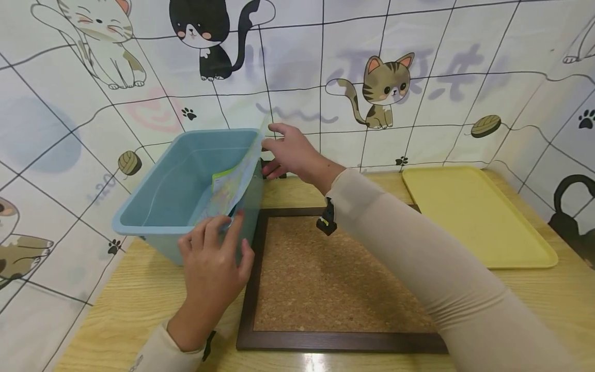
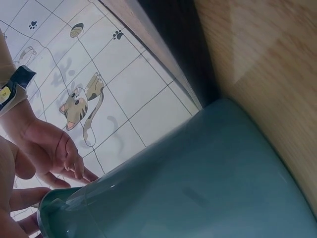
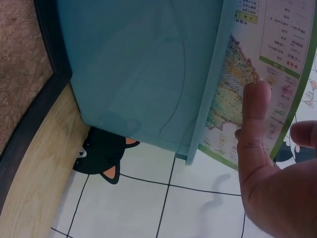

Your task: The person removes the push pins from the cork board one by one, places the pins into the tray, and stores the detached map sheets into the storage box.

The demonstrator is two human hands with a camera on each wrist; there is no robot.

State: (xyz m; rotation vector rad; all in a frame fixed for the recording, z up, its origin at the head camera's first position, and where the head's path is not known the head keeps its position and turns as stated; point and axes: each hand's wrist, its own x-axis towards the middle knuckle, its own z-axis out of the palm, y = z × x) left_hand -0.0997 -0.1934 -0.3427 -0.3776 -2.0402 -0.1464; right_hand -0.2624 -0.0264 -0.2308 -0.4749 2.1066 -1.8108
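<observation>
A printed paper map (image 1: 239,173) leans up out of the light blue plastic bin (image 1: 153,206), its far corner rising above the right rim. My right hand (image 1: 295,155) is at that upper edge, the fingers against the sheet. In the right wrist view, one straight finger of the right hand (image 3: 255,129) lies over the map (image 3: 235,89), and another digit is by its edge. At the bin's near right corner, my left hand (image 1: 214,258) has loosely bent fingers over the rim by the map's lower end, thumb apart. The rim partly hides the left hand's (image 2: 22,203) fingertips.
Right of the bin lies a corkboard (image 1: 339,279) with a dark wooden frame. A yellow tray (image 1: 479,217) is farther right, on the light wood table (image 1: 111,310). A cat-patterned sheet (image 1: 297,62) covers the wall behind. A dark object (image 1: 574,222) stands at the right edge.
</observation>
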